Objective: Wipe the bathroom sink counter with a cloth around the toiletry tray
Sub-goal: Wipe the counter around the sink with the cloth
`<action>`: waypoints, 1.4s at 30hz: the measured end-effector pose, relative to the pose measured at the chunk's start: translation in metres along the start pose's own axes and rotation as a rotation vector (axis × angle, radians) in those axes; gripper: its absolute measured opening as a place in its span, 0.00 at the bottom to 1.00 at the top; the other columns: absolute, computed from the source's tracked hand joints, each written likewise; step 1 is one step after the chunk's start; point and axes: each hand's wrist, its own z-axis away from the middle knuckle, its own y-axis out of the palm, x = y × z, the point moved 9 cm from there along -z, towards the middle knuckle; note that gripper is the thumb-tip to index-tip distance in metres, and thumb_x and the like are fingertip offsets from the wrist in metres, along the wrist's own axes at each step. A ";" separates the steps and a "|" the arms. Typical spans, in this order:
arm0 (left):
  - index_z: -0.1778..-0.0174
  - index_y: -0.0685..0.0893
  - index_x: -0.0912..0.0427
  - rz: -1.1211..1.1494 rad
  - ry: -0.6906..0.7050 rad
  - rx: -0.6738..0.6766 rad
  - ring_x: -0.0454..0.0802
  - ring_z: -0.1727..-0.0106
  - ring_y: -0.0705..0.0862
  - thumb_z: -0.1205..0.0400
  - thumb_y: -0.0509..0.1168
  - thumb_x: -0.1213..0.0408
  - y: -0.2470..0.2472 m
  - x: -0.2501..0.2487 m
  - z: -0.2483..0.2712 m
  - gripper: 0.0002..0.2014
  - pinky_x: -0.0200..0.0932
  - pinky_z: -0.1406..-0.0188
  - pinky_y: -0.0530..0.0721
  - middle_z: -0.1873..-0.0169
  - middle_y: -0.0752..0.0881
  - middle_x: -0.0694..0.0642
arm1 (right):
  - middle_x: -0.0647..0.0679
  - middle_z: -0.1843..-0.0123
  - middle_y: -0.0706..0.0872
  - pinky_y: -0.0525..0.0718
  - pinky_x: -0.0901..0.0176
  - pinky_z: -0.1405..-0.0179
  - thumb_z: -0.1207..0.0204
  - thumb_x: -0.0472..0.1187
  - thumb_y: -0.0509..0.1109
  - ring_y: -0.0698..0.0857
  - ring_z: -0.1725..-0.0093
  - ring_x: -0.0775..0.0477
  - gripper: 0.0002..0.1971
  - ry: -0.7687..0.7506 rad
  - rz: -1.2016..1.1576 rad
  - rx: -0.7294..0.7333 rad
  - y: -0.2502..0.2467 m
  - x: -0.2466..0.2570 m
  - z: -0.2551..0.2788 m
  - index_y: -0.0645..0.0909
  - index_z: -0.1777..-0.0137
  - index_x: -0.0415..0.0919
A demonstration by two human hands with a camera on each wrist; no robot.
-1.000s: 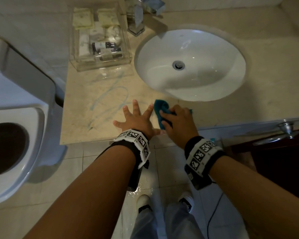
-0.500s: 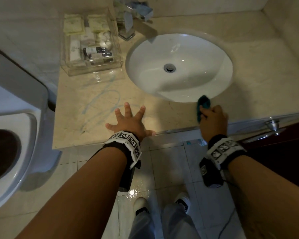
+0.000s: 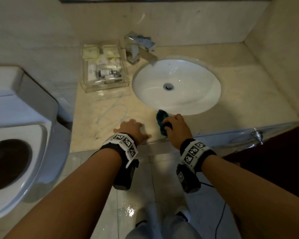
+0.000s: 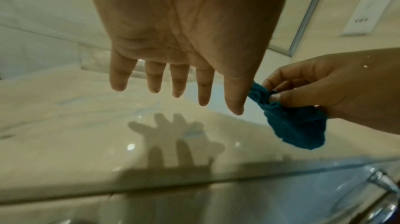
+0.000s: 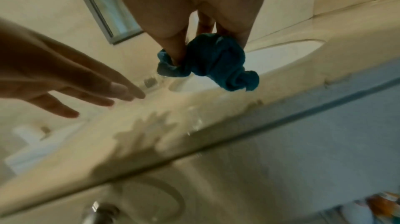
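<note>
**Entry: cloth at front rim of basin, tray at rear left**

Nearest me: my left hand (image 3: 131, 129) sits flat-open over the front strip of the counter (image 3: 100, 121), fingers straight and spread; the left wrist view shows it raised off the stone, with its shadow below. Holds nothing.

Just to its 3 o'clock, my right hand (image 3: 177, 129) is clamped on the teal cloth (image 3: 162, 121), fingers curled round the bunched fabric. In the right wrist view the cloth (image 5: 218, 63) hangs as a wad above the counter edge; I cannot tell whether any part touches the stone. The cloth lies at the sink's 6 o'clock, just beside the basin rim.

Surface: faint blue looping streaks (image 3: 114, 112) on the marble at 11 o'clock from my left hand, between hand and tray.

Containers: the white oval sink (image 3: 197, 100) holds only its metal drain (image 3: 168, 86). At its 9 o'clock stands the clear toiletry tray (image 3: 86, 83), holding sachets at the back, small white bottles and tubes toward the front; labels too small to read. Faucet (image 3: 140, 54) at the sink's 11 o'clock, with pale crumpled material behind it.

Edges and room: counter front edge runs directly under both wrists. Left edge drops off beside the toilet (image 3: 16, 135). Bare counter at the sink's 3 o'clock runs to the side wall.
</note>
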 end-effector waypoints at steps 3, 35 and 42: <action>0.24 0.71 0.51 0.158 0.116 -0.136 0.57 0.26 0.71 0.20 0.64 0.45 -0.035 -0.020 0.015 0.29 0.54 0.27 0.70 0.26 0.73 0.56 | 0.39 0.43 0.76 0.73 0.62 0.48 0.22 0.32 0.63 0.79 0.46 0.40 0.07 -0.064 -0.079 -0.098 -0.032 0.031 0.001 0.78 0.45 0.37; 0.43 0.81 0.54 0.703 0.409 -0.531 0.48 0.53 0.84 0.21 0.68 0.65 -0.207 -0.148 0.082 0.11 0.41 0.52 0.81 0.59 0.83 0.47 | 0.49 0.66 0.85 0.78 0.63 0.66 0.19 0.36 0.59 0.80 0.67 0.51 0.08 -0.282 -0.296 -0.038 -0.215 0.094 -0.026 0.72 0.57 0.50; 0.36 0.81 0.52 0.586 0.453 -0.474 0.46 0.50 0.82 0.20 0.68 0.63 -0.218 -0.130 0.072 0.16 0.40 0.49 0.79 0.53 0.84 0.52 | 0.47 0.70 0.79 0.74 0.58 0.69 0.18 0.36 0.57 0.74 0.69 0.48 0.04 -0.286 -0.273 -0.042 -0.209 0.117 -0.032 0.72 0.51 0.45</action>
